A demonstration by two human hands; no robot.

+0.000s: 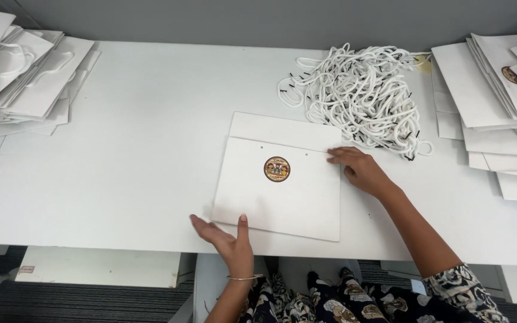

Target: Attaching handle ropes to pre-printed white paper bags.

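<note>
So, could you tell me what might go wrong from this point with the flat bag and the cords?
The flat white paper bag lies near the table's front edge, steadied only lightly by the left hand at its lower edge and the right hand at its side; it could slide or crease. The pile of white cords is tangled, so pulling one may drag others out. The bag stacks on the right are splayed and might slip.

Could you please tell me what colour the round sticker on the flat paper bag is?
The round sticker is mostly brown and orange, seen in the head view.
</note>
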